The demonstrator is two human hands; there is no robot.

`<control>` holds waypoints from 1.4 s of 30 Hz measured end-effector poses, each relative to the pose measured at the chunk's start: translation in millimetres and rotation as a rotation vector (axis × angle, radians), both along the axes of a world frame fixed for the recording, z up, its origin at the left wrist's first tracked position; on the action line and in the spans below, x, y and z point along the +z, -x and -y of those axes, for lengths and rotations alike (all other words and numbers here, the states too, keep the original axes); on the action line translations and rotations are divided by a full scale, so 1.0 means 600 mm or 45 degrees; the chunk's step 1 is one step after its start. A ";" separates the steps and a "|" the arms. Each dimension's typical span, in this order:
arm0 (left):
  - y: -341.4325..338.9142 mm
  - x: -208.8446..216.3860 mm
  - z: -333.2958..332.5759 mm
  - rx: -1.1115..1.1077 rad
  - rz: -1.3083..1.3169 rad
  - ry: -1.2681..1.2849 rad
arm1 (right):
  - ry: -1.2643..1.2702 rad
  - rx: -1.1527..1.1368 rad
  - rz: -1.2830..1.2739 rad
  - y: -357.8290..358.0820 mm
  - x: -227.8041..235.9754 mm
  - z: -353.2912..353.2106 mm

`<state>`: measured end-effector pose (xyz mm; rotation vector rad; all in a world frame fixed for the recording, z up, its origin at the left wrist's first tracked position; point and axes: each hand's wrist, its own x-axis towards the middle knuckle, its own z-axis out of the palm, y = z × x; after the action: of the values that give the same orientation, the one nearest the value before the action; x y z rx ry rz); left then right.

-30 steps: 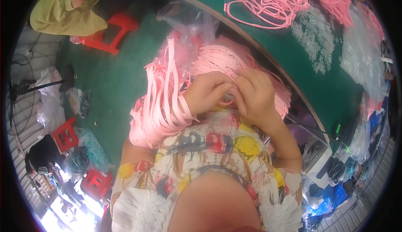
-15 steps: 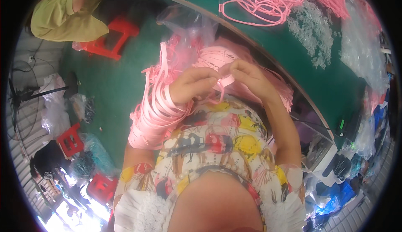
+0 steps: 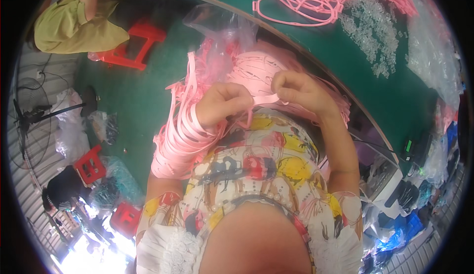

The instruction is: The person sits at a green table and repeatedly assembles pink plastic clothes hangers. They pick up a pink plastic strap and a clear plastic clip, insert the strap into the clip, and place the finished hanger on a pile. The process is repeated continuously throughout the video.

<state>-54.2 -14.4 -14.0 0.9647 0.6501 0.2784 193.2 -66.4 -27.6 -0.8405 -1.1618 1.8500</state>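
A pink strap is stretched between my two hands in front of my belly. My left hand pinches one end of it, and my right hand pinches the other. Many pink strap loops hang around my left wrist and forearm like a thick sleeve. Just beyond my hands, a big bundle of pink straps lies at my lap, partly behind my right hand. Whether the held strap carries a small fitting is too small to tell.
The green table curves around ahead and to the right. It carries a pile of pink straps, small clear plastic pieces and a clear plastic bag. A person in a yellow-green top is beside a red stool at far left.
My hands have drawn apart, the right one moving rightward, so a longer flat stretch of the pink strap shows between them.
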 end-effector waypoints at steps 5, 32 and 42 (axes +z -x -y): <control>-0.008 0.018 0.008 -0.008 -0.005 0.068 | -0.082 0.081 0.185 -0.008 0.018 0.009; -0.015 0.037 0.005 -0.181 -0.096 -0.441 | -0.314 -0.099 0.397 -0.031 0.058 0.028; -0.028 0.040 0.017 -0.177 -0.200 -0.547 | -0.301 -0.098 0.456 -0.041 0.057 0.042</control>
<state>-37.3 -24.4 10.2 1.4486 0.6763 0.2241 217.9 -91.5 6.3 -1.0895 -1.5120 1.4994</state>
